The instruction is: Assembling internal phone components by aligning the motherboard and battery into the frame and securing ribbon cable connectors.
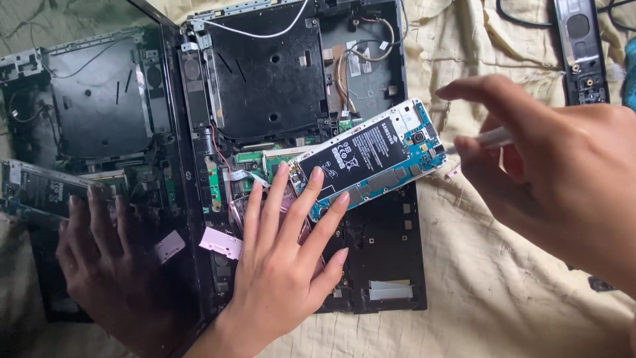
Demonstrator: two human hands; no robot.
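An opened smartphone (371, 159) with its back off shows a black battery and a blue circuit board. It lies tilted across a stripped black laptop base (271, 79). My left hand (281, 265) lies flat with spread fingers, its fingertips pressing on the phone's lower left end. My right hand (556, 172) hovers at the phone's upper right end and pinches a thin white tool (487, 139), whose tip points toward the camera corner of the phone.
The laptop's dark glossy screen (99, 199) at the left mirrors my left hand and the phone. A pink adhesive pad (222, 242) sits by my left thumb. Cream cloth (477, 278) covers the surface. A black speaker strip (583, 53) and cables lie top right.
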